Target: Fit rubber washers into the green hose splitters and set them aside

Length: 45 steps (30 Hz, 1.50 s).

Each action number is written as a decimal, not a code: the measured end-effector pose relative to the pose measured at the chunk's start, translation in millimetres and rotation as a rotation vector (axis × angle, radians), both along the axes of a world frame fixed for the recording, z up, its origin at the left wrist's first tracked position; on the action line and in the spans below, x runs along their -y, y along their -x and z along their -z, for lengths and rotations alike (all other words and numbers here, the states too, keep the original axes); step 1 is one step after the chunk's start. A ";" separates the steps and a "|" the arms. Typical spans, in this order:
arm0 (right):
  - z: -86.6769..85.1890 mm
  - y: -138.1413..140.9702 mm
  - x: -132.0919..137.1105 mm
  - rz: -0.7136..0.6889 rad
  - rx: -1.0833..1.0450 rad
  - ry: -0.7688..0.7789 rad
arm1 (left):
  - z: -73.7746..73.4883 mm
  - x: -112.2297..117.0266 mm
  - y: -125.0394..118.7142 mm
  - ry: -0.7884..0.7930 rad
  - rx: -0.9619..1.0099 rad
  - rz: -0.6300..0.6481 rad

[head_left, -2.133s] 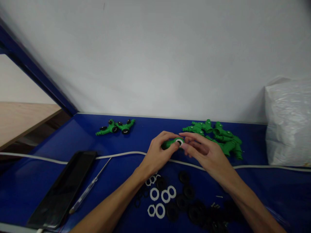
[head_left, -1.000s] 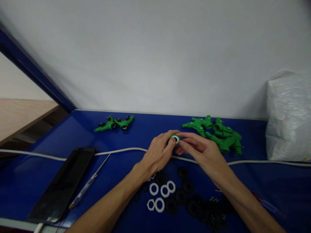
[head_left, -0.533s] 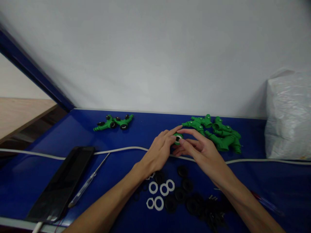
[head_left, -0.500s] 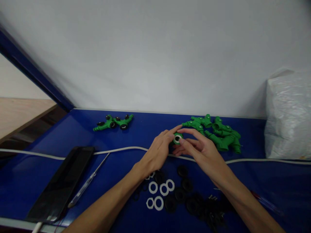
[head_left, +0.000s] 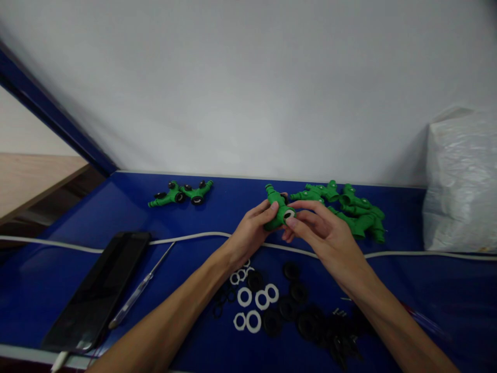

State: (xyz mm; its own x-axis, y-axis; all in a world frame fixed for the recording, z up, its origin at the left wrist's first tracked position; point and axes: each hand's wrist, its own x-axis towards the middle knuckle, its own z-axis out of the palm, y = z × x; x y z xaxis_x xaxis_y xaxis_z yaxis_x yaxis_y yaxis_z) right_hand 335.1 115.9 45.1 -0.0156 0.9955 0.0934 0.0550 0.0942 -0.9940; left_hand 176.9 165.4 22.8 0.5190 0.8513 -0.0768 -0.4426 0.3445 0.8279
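My left hand (head_left: 250, 232) grips a green plastic fitting (head_left: 276, 207) above the blue table (head_left: 70, 248), its open end with a white ring facing me. My right hand (head_left: 320, 233) pinches thumb and fingers at that ringed end. A pile of bare green fittings (head_left: 349, 212) lies just behind my right hand. Two green fittings with black parts (head_left: 180, 193) lie at the back left. White rings (head_left: 252, 303) and black rings (head_left: 303, 311) are scattered below my wrists.
A black phone (head_left: 93, 290) and a thin screwdriver (head_left: 142, 292) lie at the front left. A white cable (head_left: 186, 238) runs across the table under my arms. A white plastic bag (head_left: 462, 181) stands at the right against the wall. A wooden surface (head_left: 31, 176) shows at left.
The fitting has been turned and lifted a little, so its green body now sticks up above my left fingers. Both hands stay together on it.
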 end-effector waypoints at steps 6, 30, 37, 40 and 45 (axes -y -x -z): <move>1.5 0.3 -0.6 0.011 -0.008 0.002 | 0.1 1.7 -2.6 0.008 0.020 0.007; 1.6 0.6 3.5 0.012 -0.161 0.129 | 0.4 7.5 -2.0 -0.065 0.021 0.006; 2.4 0.8 3.3 -0.003 -0.155 0.118 | -2.1 7.2 -0.3 -0.026 0.062 -0.011; 2.7 1.3 3.2 -0.025 -0.138 0.092 | -3.6 6.8 1.2 -0.007 0.083 -0.019; 2.2 2.5 3.5 -0.040 -0.144 0.083 | -4.1 6.0 2.7 0.006 0.138 0.006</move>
State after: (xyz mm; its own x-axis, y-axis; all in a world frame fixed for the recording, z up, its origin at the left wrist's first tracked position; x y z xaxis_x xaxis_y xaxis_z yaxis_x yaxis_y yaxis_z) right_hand 332.7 112.4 42.8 -0.0478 0.9987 0.0153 -0.0905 0.0109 -0.9958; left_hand 174.2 159.4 26.9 0.5304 0.8477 -0.0096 -0.5500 0.3527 0.7571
